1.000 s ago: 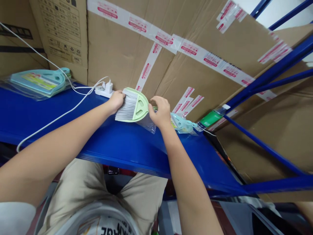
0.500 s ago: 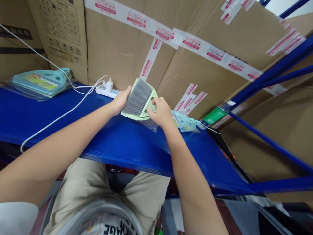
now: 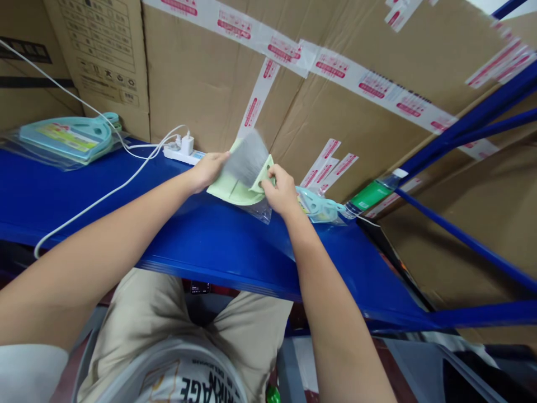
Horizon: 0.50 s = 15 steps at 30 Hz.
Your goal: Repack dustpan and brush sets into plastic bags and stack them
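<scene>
Blue shelf (image 3: 218, 240); brush (image 3: 249, 160) gripped in right hand (image 3: 281, 191)

One head-worn view, facing forward and down, seemingly near the blue shelf (image 3: 218, 240)

Brush bristles (image 3: 246, 159) blurred; right hand (image 3: 282, 189) partly hides blue packaged set (image 3: 318, 205); phone (image 3: 200, 287) screen text too small.
</scene>
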Tool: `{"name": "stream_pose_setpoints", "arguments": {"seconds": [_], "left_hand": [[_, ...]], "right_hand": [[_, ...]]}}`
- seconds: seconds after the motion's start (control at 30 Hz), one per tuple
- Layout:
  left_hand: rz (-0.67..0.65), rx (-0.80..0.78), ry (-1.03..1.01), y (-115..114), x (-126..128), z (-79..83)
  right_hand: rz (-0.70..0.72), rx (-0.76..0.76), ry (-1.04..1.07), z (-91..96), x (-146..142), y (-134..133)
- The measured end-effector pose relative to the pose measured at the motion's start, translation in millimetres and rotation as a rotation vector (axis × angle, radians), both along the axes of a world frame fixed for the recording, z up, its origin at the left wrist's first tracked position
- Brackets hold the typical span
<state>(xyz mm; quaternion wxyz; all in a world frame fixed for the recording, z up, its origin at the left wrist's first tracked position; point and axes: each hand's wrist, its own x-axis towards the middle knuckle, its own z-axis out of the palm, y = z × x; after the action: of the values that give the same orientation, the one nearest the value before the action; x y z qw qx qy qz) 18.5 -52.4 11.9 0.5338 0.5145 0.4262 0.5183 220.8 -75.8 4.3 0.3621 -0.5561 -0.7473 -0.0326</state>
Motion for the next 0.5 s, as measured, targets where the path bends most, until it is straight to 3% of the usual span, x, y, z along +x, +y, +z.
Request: {"name": "stream_pose_setpoints", "arguments": {"seconds": [0.13, 0.33, 0.4, 0.5], "left_hand": [[0.099, -0.005, 0.14, 11, -4, -7.9], [0.193, -0.065, 0.448, 15, -2, -12.5], [0.207, -0.058, 0.544, 16, -1, -14.6], [0.171, -0.051, 0.765, 18, -6, -17.0]], "right_hand": [[-0.037, -0.009, 0.394, 13.6, 15, 4], [-0.159, 0.139, 0.988, 29.1, 36, 3], [-0.234, 0.078, 1.003, 25.6, 36, 5], [-0.368, -0.122, 0.806, 16.3, 32, 8]]}}
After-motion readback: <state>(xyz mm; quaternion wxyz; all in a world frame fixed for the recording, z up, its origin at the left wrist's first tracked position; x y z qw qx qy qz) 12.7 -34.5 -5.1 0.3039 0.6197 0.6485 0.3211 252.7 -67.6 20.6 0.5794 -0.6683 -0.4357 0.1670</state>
